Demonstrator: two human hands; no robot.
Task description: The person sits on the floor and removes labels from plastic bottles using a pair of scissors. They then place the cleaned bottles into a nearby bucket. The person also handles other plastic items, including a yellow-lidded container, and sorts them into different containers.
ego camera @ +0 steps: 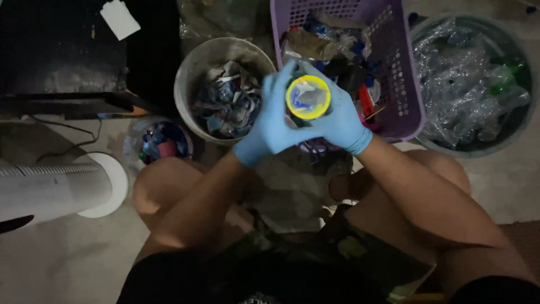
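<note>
Two gloved hands meet around one yellow-rimmed bottle, held up over the bins.

Both of your hands wear blue gloves: your left hand point(269, 126) wraps the bottle point(307, 97) from the left, fingers point(279, 79) curled shut against its side, and your right hand point(341, 121) closes on it from the right and below, so the bottle sits between both palms with its round yellow end turned up at the camera. You sit with knees apart on the floor point(67, 253). Just beyond the bottle stands a pale bucket point(194, 62) holding torn labels and scraps, beside it a purple basket point(408, 95) of mixed plastic waste, and to the right a grey tub point(526, 112) full of clear crushed bottles. A small clear container point(132, 149) with coloured caps sits near your left knee, and a white fan base point(115, 186) lies further left.
</note>
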